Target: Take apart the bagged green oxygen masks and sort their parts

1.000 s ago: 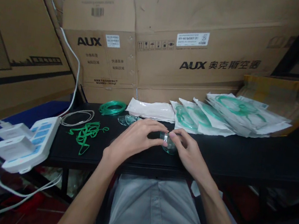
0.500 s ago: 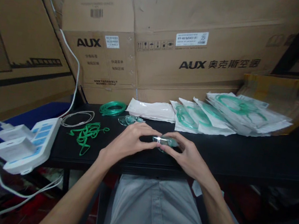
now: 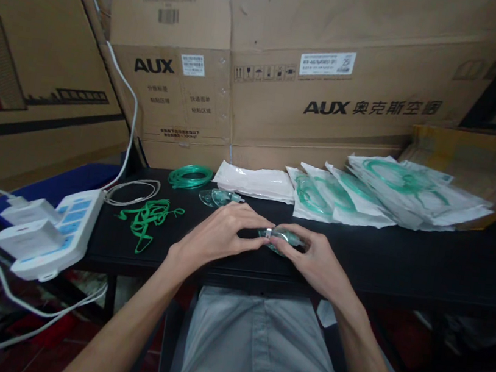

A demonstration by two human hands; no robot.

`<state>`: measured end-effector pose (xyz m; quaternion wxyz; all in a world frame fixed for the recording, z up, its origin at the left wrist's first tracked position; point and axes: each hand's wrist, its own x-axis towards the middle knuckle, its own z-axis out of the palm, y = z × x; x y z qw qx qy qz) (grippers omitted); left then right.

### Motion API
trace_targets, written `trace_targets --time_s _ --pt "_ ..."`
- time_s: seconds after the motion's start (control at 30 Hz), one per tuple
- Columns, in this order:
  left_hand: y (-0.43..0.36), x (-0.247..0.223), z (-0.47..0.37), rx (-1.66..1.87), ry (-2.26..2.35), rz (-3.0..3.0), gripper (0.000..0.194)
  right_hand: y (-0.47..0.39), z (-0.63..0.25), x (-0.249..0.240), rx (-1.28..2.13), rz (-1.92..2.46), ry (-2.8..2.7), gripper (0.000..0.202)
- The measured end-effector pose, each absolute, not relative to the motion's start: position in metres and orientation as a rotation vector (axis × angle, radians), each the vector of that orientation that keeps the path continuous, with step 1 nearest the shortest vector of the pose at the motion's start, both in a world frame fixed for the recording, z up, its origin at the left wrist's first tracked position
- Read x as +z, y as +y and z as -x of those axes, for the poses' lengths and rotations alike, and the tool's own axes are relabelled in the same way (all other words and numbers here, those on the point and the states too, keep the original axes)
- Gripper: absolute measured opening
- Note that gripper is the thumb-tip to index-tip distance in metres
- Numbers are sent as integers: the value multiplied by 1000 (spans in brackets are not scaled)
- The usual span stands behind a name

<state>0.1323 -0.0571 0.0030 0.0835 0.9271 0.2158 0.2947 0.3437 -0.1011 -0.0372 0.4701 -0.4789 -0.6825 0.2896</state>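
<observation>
Between my hands, just above the black table [image 3: 403, 263], is a clear green oxygen mask [image 3: 287, 237] with a silver metal nose strip. My left hand [image 3: 232, 231] pinches the strip end of the mask between thumb and fingertips. From the other side, my right hand [image 3: 314, 256] grips the mask, thumb in front and fingers behind; they hide part of it. Behind my left hand lies another clear mask [image 3: 221, 198] with a pale green connector. Further left are a coil of green tubing [image 3: 190, 177] and a tangled green elastic cord [image 3: 147, 221].
White packets with green tubing [image 3: 315, 197] lean in a row at the back right, beside a white pouch [image 3: 255, 183]. A pale thin cable loop [image 3: 132, 192] and a white power strip [image 3: 60, 239] sit at left. Large cardboard boxes [image 3: 276, 116] wall off the back.
The view has shifted slightly. The mask is turned a little between my fingers, so more of its clear body shows. Both hands keep their hold.
</observation>
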Motion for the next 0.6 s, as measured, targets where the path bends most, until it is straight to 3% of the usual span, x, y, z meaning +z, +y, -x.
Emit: trace_targets --time_s 0.23,0.4,0.6 --pt "-57 6 -130 989 682 -2669 32 -103 -345 -33 721 1217 -1712 31" --pt "-53 26 -92 1144 990 -2521 22 -103 -345 -34 672 1271 -1724 32" --pt "-56 14 -41 780 1081 -2621 18 -103 -344 -34 634 1254 -1743 33"
